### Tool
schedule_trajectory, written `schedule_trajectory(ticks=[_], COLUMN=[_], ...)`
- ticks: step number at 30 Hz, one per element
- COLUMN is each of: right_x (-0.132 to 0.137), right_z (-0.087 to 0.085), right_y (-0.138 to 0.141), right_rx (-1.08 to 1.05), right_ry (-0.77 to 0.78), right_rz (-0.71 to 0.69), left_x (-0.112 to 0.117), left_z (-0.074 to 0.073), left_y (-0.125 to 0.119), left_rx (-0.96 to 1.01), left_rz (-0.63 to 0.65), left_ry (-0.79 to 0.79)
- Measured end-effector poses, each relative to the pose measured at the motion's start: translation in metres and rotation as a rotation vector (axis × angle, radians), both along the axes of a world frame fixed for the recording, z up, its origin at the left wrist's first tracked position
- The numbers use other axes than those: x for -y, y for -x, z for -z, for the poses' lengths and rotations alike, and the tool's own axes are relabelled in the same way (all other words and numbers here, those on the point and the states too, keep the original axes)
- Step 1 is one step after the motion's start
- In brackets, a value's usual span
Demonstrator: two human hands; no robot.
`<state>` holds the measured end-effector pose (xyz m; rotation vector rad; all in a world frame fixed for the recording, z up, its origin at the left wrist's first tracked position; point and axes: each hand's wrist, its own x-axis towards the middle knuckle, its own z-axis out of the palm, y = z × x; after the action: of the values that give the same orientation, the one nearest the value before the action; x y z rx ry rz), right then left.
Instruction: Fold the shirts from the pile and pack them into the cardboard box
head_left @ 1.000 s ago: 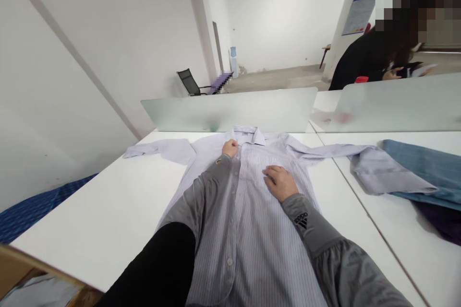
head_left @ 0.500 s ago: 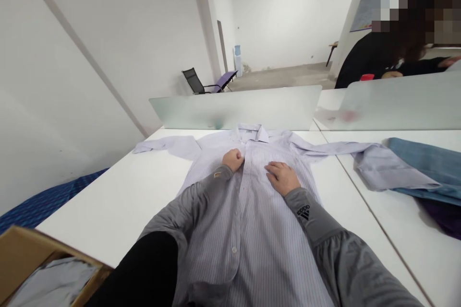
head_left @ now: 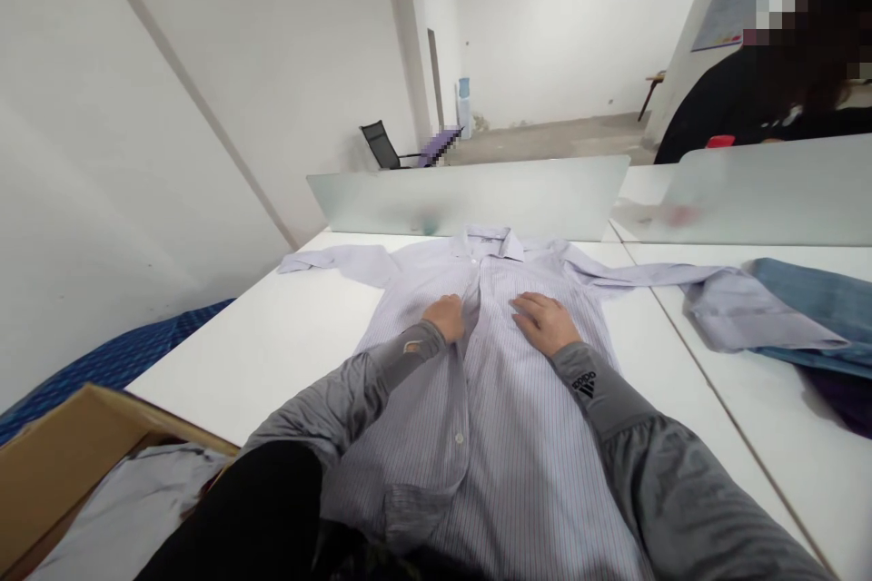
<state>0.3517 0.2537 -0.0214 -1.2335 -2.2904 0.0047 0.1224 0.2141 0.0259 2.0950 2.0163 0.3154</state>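
A pale lilac striped button-up shirt [head_left: 524,436] lies spread front side up on the white table, collar away from me and both sleeves stretched out sideways. My left hand [head_left: 446,318] is closed on the front edge of the shirt at chest height, and the edge stands slightly raised there. Its fingertips are hidden behind the hand. On the other side of the front, my right hand [head_left: 546,323] rests open with its fingers laid on the cloth. A white button [head_left: 459,438] shows lower down on the front edge.
Folded blue jeans [head_left: 810,300] lie at the right, under one shirt cuff. A cardboard box [head_left: 82,436] with pale cloth inside stands at lower left. Frosted dividers [head_left: 470,198] line the table's far edge. Beyond them at right sits a person in black [head_left: 708,100].
My left hand has slid a little toward me along the shirt's front edge, which now gapes more near the chest. My right hand has stayed nearly in place. The whole view has shifted slightly.
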Motion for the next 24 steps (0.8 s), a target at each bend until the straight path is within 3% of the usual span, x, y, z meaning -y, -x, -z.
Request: schedule_trajectory(ticks=[4, 12, 16, 18, 21, 24], right_x=[0.015, 0.035, 0.023, 0.007, -0.022, -0.046], right_z=[-0.008, -0.002, -0.022, -0.040, -0.061, -0.065], right_y=[0.016, 0.032, 0.033, 0.041, 0.065, 0.100], right_rx=[0.117, 0.313, 0.274, 0.239, 0.204, 0.217], right_ry=[-0.022, 0.203, 0.284, 0.335, 0.329, 0.319], right_rz=[-0.143, -0.221, -0.227, -0.139, 0.104, 0.204], left_x=[0.022, 0.053, 0.060, 0.061, 0.058, 0.053], left_z=[0.003, 0.020, 0.030, 0.035, 0.039, 0.040], left_y=[0.023, 0.042, 0.036, 0.034, 0.035, 0.041], left_rx=[0.112, 0.519, 0.726, 0.821, 0.883, 0.913], left_rz=[0.006, -0.072, -0.030, -0.041, -0.067, -0.045], left_ry=[0.033, -0.136, -0.196, -0.202, -0.217, -0.223])
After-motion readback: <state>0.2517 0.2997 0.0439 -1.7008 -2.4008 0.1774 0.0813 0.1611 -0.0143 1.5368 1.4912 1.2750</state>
